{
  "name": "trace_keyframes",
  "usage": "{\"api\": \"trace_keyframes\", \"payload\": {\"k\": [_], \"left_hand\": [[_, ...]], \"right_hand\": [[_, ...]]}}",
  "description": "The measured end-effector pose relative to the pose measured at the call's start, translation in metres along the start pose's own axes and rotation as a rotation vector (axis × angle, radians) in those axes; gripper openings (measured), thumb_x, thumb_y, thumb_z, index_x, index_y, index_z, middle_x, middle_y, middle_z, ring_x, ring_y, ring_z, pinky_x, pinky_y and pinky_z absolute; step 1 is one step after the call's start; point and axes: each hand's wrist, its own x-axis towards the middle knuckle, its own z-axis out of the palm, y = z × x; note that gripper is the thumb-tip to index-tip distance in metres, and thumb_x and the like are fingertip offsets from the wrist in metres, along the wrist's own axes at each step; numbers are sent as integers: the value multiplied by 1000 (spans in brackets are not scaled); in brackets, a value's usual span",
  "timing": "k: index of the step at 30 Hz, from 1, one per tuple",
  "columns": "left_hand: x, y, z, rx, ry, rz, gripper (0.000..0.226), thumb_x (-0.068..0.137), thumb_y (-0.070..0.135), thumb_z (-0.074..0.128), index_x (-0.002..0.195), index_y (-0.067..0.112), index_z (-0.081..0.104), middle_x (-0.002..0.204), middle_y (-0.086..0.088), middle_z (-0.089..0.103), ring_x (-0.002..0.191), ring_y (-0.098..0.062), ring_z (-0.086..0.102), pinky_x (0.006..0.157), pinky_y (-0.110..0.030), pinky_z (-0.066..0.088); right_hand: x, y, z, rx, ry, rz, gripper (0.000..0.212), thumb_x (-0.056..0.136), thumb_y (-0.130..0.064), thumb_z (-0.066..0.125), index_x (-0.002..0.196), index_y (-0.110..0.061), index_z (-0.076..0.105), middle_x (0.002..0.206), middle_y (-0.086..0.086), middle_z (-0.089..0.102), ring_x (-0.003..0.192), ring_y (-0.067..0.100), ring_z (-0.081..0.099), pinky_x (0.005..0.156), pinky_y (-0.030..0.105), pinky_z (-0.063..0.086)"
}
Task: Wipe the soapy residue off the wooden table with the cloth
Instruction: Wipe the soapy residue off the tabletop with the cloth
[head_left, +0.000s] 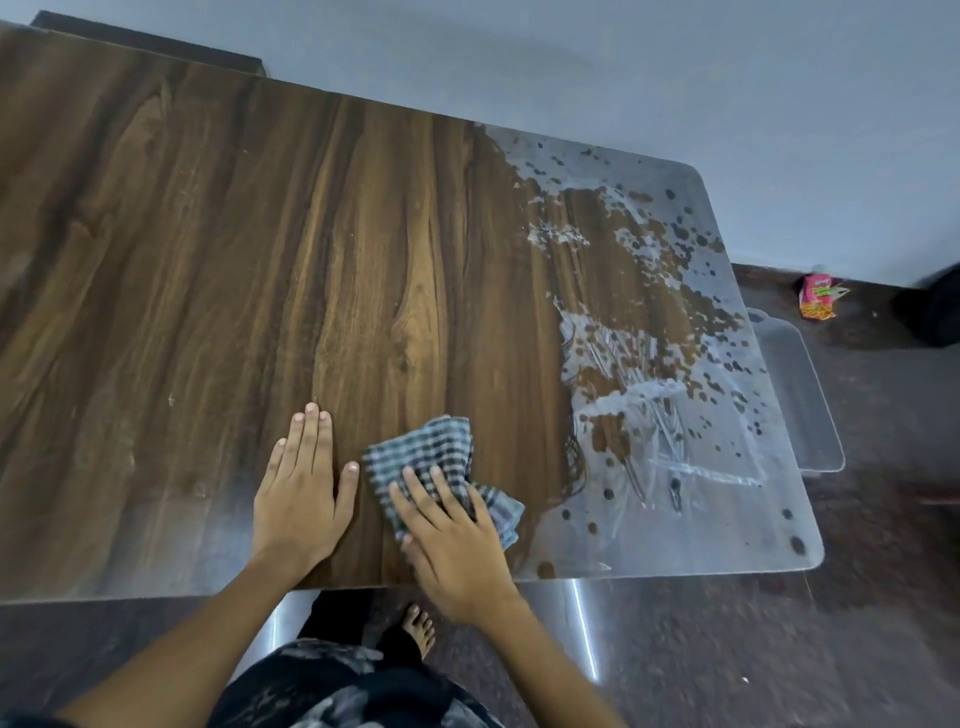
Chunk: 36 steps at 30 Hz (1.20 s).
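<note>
The right hand (452, 540) lies on a crumpled blue-and-white checked cloth (436, 462), its fingers spread and nearly straight, pressing the fabric flat against the dark brown wood-grain table (208, 260) without curling round it. The cloth bunches out ahead of the fingertips and to the right of the hand, close to the table's near edge. Just beside it, the left hand (301, 493) rests palm-down on bare wood, fingers straight and together, thumb held out toward the cloth but apart from it.

To the right of the right hand, the whitish soapy residue (649, 405) covers the far-right part of the tabletop in streaks, foam lines and scattered droplets, running from the near edge up to the far one. Its nearest edge lies near the cloth but does not touch it.

Beyond the table's right end, well apart from both hands, a small pink and orange packet (816, 304) lies on the dark floor (857, 623) by a pale grey wall (623, 62).
</note>
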Motion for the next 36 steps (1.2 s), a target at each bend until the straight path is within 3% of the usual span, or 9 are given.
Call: {"api": "trace_keyframes", "payload": {"k": [3,8,12,17,21,24,27,33,36], "left_hand": [[-19,7,2,-9,3,-3,70,92,45,19,142,-3,27,150,-17,25,140,-26,22,113,-42,21],[-43,25,8,-15,7,-69,71,92,45,18,142,-4,25,151,-17,23,141,-26,20,114,-42,20],[-50,42,10,-22,12,-118,74,90,47,16,143,-5,23,152,-19,21,142,-27,18,114,-40,16],[-69,53,18,-20,16,-76,74,91,48,13,144,-3,20,153,-17,17,143,-25,14,115,-39,13],[-86,62,24,-38,21,-70,67,94,42,20,143,-4,20,153,-17,17,142,-26,14,115,-40,14],[-100,74,27,-32,9,-65,62,95,30,40,142,-5,20,152,-19,18,142,-28,16,114,-43,19],[-110,88,27,-30,-33,-68,62,95,34,22,140,-8,26,149,-22,25,139,-32,24,112,-43,22],[-113,115,31,12,-78,111,63,93,36,20,137,-7,35,145,-22,33,135,-33,34,108,-43,26],[-112,128,35,15,-94,189,66,93,40,14,141,-4,26,150,-19,24,140,-30,23,111,-41,19]], "right_hand": [[-44,23,-1,15,-14,63,48,101,-39,18,149,-31,20,154,-11,23,143,15,19,109,40,14],[-39,69,-16,108,2,358,61,91,-48,-6,150,-33,1,152,-18,-10,142,12,-14,117,45,5],[-3,41,-14,106,35,299,55,98,-37,12,151,-26,6,158,-5,1,145,26,-6,113,51,6],[-54,18,11,89,67,91,49,99,-34,24,148,-27,25,154,-7,26,144,19,17,112,45,16],[-99,55,11,112,51,238,51,97,-42,5,148,-35,3,154,-18,-1,143,11,-10,113,38,-6],[-109,90,-3,93,44,434,51,98,-41,4,149,-34,0,152,-19,-8,143,11,-12,117,41,1],[-92,95,-11,105,7,537,50,103,-34,16,151,-30,3,157,-11,-4,145,19,-6,115,46,4],[-119,60,5,75,8,195,55,96,-41,3,150,-30,8,156,-11,3,145,20,-3,114,44,0],[-143,76,8,102,17,226,53,98,-44,1,150,-33,6,154,-17,2,143,11,-10,115,41,-1]]}}
